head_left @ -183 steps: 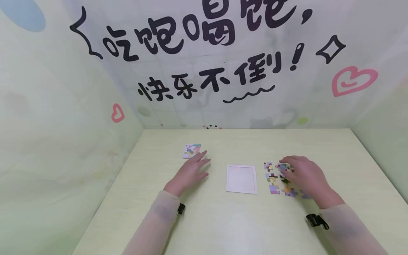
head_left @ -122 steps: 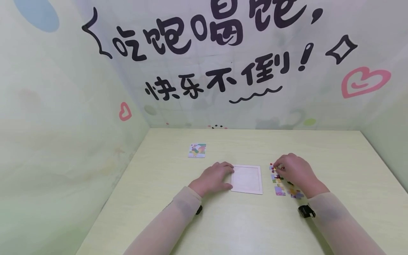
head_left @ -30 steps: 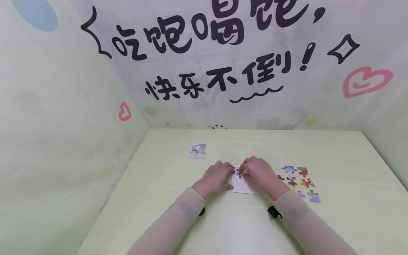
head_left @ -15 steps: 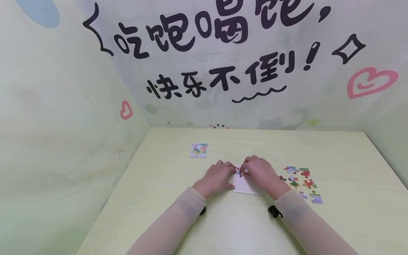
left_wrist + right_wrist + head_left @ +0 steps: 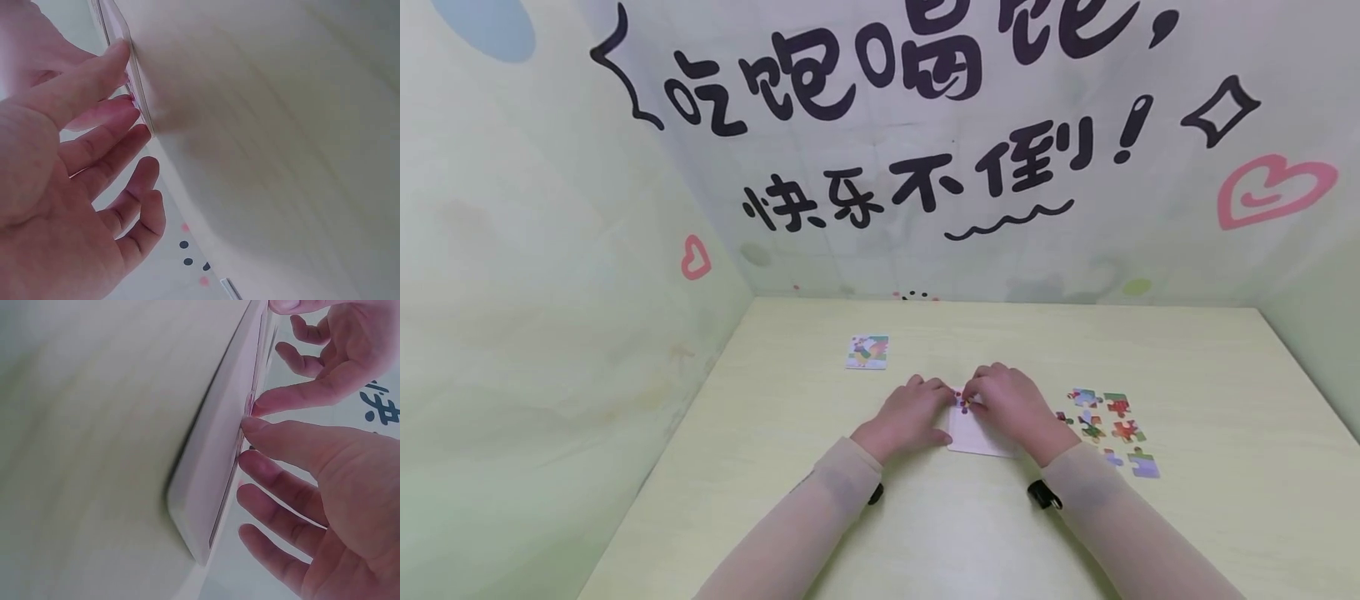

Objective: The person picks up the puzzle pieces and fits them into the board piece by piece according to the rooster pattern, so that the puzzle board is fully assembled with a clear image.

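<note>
The right hand pinches 1 puzzle piece at the far left corner of the white tray while the left hand, fingers relaxed, touches its left edge; the piece, probably light, stiff and weak-tabbed, seems best held by its sides.

Booth-like space, pale wood-look table, printed walls, black Chinese lettering, pink hearts

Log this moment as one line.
left hand: at left edge of tray; right hand: touching piece at tray's far-left corner; loose pieces: right of tray; card: back left
</note>
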The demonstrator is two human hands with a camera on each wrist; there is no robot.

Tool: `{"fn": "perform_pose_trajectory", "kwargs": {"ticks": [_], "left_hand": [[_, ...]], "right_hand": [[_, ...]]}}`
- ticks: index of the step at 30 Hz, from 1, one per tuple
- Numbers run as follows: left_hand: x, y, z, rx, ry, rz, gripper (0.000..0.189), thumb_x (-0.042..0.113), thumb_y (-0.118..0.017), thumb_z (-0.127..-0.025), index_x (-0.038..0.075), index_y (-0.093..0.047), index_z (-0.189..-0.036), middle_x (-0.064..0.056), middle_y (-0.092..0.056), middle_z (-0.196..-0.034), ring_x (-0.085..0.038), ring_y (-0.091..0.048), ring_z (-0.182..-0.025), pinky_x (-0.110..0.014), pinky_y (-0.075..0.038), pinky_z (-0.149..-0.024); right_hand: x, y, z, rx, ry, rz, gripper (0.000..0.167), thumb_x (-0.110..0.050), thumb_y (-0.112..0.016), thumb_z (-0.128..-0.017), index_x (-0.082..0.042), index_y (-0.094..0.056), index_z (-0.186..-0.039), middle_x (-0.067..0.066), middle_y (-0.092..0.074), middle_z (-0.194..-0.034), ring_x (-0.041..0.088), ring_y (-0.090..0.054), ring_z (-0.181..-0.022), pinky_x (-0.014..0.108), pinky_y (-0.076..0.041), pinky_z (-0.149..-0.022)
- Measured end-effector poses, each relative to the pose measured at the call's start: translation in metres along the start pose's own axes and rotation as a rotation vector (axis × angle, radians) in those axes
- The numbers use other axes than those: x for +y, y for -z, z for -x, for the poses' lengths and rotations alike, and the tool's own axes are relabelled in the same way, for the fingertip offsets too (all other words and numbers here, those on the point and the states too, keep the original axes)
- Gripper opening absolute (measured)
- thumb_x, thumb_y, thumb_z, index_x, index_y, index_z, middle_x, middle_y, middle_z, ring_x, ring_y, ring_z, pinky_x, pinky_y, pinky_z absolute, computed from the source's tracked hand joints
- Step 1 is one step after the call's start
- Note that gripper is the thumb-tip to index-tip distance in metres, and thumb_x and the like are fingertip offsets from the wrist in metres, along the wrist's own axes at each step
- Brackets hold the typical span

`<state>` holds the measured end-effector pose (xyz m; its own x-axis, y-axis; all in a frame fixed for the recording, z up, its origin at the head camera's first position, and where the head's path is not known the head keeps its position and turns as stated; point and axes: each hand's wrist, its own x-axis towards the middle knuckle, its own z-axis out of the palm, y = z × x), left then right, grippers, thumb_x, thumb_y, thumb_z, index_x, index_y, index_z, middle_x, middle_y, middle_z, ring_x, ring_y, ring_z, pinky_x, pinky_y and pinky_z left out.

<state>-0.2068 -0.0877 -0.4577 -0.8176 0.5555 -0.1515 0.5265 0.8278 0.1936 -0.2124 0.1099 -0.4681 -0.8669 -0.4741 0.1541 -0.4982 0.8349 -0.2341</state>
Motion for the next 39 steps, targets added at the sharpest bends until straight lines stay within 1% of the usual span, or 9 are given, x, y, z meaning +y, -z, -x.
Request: {"fn": "perform_pose_trajectory", "kwargs": {"ticks": [4,10,14,20,29,35,39], "left_hand": [[0.002,-0.001,0.0,-0.008,0.003,-0.023,0.068,0.043,-0.084,-0.085,0.021,-0.06,-0.145,0.005,-0.059,-0.147,-0.018,-0.05,-0.115,-0.032,-0.048,-0.096],[0.006,0.002,-0.001,-0.012,-0.036,-0.066,0.066,0.042,-0.083,-0.086,0.022,-0.061,-0.145,0.006,-0.06,-0.144,-0.018,-0.05,-0.113,-0.03,-0.048,-0.091],[0.008,0.003,-0.003,-0.026,-0.042,-0.094,0.065,0.042,-0.083,-0.086,0.024,-0.062,-0.145,0.007,-0.059,-0.144,-0.017,-0.05,-0.113,-0.028,-0.047,-0.088],[0.009,0.006,-0.006,-0.04,-0.059,-0.145,0.064,0.045,-0.081,-0.088,0.024,-0.062,-0.145,0.007,-0.059,-0.145,-0.019,-0.051,-0.112,-0.029,-0.048,-0.087],[0.007,0.011,-0.008,-0.065,-0.068,-0.125,0.059,0.045,-0.083,-0.086,0.026,-0.067,-0.139,0.006,-0.059,-0.14,-0.018,-0.049,-0.113,-0.03,-0.046,-0.091],[0.008,0.01,-0.009,-0.076,-0.07,-0.122,0.056,0.043,-0.084,-0.086,0.025,-0.069,-0.136,0.004,-0.055,-0.147,-0.021,-0.05,-0.118,-0.032,-0.049,-0.092],[0.008,0.008,-0.008,-0.075,-0.071,-0.125,0.054,0.041,-0.084,-0.086,0.025,-0.071,-0.135,0.003,-0.054,-0.148,-0.022,-0.05,-0.118,-0.033,-0.05,-0.09]], "right_hand": [[0.0,0.002,0.002,-0.007,-0.013,-0.026,0.014,-0.014,-0.082,-0.086,-0.018,-0.082,-0.1,0.002,-0.074,-0.1,0.026,-0.065,-0.095,0.046,-0.057,-0.083],[0.004,0.008,0.012,0.007,-0.038,-0.001,0.016,-0.018,-0.078,-0.09,-0.016,-0.081,-0.106,0.005,-0.076,-0.108,0.031,-0.067,-0.102,0.049,-0.057,-0.088],[0.009,0.012,0.02,0.017,-0.045,0.02,0.017,-0.021,-0.077,-0.091,-0.014,-0.081,-0.106,0.007,-0.076,-0.11,0.031,-0.067,-0.102,0.05,-0.057,-0.088],[0.017,0.02,0.029,0.028,-0.066,0.0,0.014,-0.022,-0.077,-0.091,-0.015,-0.081,-0.103,0.006,-0.076,-0.11,0.032,-0.067,-0.103,0.051,-0.056,-0.088],[0.024,0.025,0.047,0.069,-0.066,0.002,0.016,-0.023,-0.08,-0.09,-0.014,-0.081,-0.102,0.007,-0.077,-0.108,0.032,-0.068,-0.099,0.051,-0.057,-0.086],[0.028,0.031,0.059,0.074,-0.084,-0.024,0.014,-0.021,-0.079,-0.09,-0.014,-0.082,-0.102,0.006,-0.076,-0.109,0.034,-0.068,-0.103,0.052,-0.057,-0.086],[0.032,0.035,0.066,0.085,-0.094,-0.011,0.015,-0.021,-0.079,-0.09,-0.014,-0.081,-0.103,0.006,-0.076,-0.109,0.035,-0.068,-0.104,0.051,-0.057,-0.086]]}}
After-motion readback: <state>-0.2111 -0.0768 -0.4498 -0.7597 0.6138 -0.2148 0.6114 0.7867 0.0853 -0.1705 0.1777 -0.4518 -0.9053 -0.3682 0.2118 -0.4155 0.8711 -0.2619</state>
